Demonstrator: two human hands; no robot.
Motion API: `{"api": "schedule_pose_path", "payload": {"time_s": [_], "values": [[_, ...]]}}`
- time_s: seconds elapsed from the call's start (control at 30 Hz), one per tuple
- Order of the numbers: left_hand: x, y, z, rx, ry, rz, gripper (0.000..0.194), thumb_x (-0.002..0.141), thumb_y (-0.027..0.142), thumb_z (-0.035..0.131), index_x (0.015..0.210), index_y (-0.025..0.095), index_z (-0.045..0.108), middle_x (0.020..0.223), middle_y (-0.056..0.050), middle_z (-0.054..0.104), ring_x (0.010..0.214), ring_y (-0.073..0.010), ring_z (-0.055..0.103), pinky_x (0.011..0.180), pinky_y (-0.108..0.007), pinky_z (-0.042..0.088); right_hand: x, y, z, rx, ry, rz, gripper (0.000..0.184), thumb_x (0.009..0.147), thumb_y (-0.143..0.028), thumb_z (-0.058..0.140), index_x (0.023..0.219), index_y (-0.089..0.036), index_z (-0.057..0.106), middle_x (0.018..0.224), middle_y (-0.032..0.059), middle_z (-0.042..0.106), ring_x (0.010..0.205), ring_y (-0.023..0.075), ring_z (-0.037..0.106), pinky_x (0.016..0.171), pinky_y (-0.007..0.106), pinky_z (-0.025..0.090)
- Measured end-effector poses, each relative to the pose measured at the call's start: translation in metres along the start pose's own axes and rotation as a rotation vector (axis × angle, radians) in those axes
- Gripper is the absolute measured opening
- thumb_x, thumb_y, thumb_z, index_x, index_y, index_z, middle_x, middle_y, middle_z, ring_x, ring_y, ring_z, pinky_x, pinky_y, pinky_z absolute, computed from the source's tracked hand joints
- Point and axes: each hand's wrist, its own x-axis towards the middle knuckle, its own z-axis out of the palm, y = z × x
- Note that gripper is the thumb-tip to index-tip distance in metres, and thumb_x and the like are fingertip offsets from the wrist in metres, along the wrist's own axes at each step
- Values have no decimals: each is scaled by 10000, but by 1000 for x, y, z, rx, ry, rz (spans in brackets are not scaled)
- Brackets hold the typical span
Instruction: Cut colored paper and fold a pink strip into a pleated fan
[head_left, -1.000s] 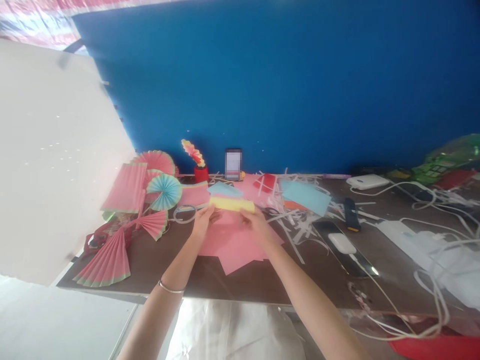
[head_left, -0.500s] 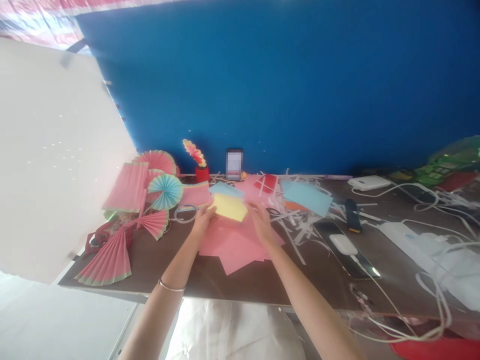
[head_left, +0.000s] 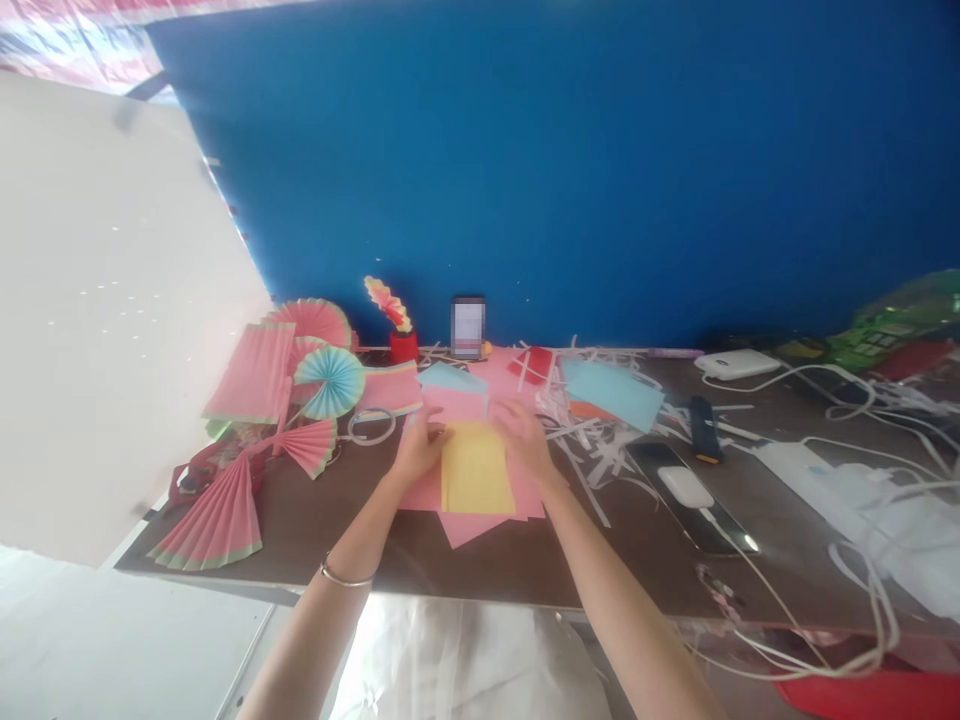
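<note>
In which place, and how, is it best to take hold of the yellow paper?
Probably with a light pinch at the near edge of the yellow paper, coming from the person's side: it lies flat over pink paper, and the left hand and right hand are by its far corners.

"What lies between left hand [head_left: 421, 450] and right hand [head_left: 526, 442]?"
"A sheet [head_left: 478, 470], on top of other sheets [head_left: 461, 530]."
"Left of them?"
"Paper fans [head_left: 217, 515], on the counter [head_left: 420, 562]."
"Right?"
"Paper strips [head_left: 609, 455], then a phone [head_left: 697, 530] with a device [head_left: 685, 487] on it."
"Behind?"
"An upright phone [head_left: 469, 328], before the wall [head_left: 525, 180]."
</note>
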Motion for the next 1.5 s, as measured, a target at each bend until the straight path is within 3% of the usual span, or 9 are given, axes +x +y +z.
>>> {"api": "schedule_pose_path", "payload": {"time_s": [0.13,0.2,0.3,0.4,0.5,0.63,0.83,1.17,1.5], "values": [[-5,1,5,-44,-251,35,487,766,261,556,1214,205,374,846,-45,666,816,-174,626,715,-296,471,-8,-18,6,-153,-351,-145,264,797,-409,527,994,-279,644,1060,37,638,994,229,561,851,378,424],[-7,1,7,-65,-275,41,505,761,276,565,1221,208,367,891,-54,667,825,-169,624,694,-278,472,-9,-21,8,-141,-463,-148,222,827,-367,485,856,-260,677,921,28,678,843,196,607,760,331,453],[-4,-1,6,-55,-228,-48,420,755,330,568,1137,184,470,874,-64,667,756,-163,625,606,-247,464,-6,-14,9,-123,-324,-81,236,823,-329,468,749,-224,667,828,34,684,745,187,611,688,310,457],[1,-2,4,5,-177,-79,244,767,356,532,861,146,612,778,-57,665,679,-156,610,555,-236,441,-2,-3,9,-118,-131,-35,250,820,-343,454,750,-199,647,822,50,681,751,202,609,670,316,461],[2,1,2,111,-94,22,219,796,306,475,772,150,627,762,-41,660,672,-147,595,574,-236,434,-1,1,9,-226,-67,-173,270,853,-315,398,887,-190,635,942,71,664,908,228,582,792,368,436],[-3,9,-2,428,-48,177,233,840,254,409,861,195,633,800,-23,670,702,-148,591,626,-241,421,-7,-7,11,-488,-195,-440,281,889,-246,362,1064,-242,583,1112,50,607,1099,228,475,989,452,250],[-8,11,-3,730,-80,246,261,878,282,374,961,260,620,927,1,678,790,-156,607,665,-235,406,-12,-11,15,-647,-441,-542,320,884,-128,304,931,-214,609,888,47,644,886,189,527,897,394,305],[-8,19,-6,834,-109,247,260,873,280,382,951,272,629,901,11,684,777,-146,607,646,-217,388,-4,-22,6,-747,-436,-582,326,871,-165,327,622,-187,536,647,12,604,660,148,487,850,383,261],[-4,13,-10,681,-78,203,240,842,251,416,903,276,647,909,-4,686,794,-181,599,659,-237,379,5,2,-11,-694,-307,-501,275,838,-187,363,682,-221,586,727,17,664,764,190,543,928,448,208]]}}
